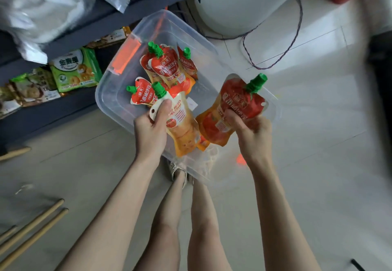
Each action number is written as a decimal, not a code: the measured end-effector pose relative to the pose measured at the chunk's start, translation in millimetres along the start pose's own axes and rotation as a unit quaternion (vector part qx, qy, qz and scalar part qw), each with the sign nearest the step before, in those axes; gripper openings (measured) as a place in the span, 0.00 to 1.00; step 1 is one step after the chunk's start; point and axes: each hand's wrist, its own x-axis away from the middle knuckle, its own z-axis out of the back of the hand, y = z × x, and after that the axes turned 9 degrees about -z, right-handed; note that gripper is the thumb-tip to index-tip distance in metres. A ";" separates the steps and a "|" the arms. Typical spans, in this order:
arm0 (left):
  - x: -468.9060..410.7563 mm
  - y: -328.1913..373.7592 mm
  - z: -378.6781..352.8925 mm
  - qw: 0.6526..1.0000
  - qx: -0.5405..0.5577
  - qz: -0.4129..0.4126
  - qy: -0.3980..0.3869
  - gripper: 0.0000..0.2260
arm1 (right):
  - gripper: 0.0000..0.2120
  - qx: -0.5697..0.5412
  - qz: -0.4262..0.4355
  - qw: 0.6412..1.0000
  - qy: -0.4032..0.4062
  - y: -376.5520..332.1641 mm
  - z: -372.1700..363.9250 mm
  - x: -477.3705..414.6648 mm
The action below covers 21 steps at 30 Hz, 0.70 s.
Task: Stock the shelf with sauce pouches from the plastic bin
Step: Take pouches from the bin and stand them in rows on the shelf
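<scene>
A clear plastic bin sits on the floor and holds several red and orange sauce pouches with green caps. My left hand grips one pouch by its upper edge, its pale back facing me, over the bin's near side. My right hand grips another red pouch near its top, above the bin's right corner. The dark shelf stands to the left of the bin.
Green and brown snack packs lie on the low shelf board. Silver plastic bags fill the shelf above. A white round base and a thin cable lie behind the bin. Wooden sticks lie at the lower left. My legs stand below the bin.
</scene>
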 end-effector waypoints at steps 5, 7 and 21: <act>34.1 63.9 15.1 0.998 0.059 0.012 0.017 0.07 | 0.05 -0.017 0.016 0.998 -0.061 -48.6 29.5 55.0; 54.6 91.0 19.1 0.998 0.061 0.007 -0.006 0.07 | 0.03 -0.035 0.008 0.995 -0.088 -69.6 36.1 79.6; 169.9 258.1 89.7 0.985 0.159 0.046 0.043 0.16 | 0.09 -0.039 0.076 0.979 -0.185 -187.6 84.8 228.8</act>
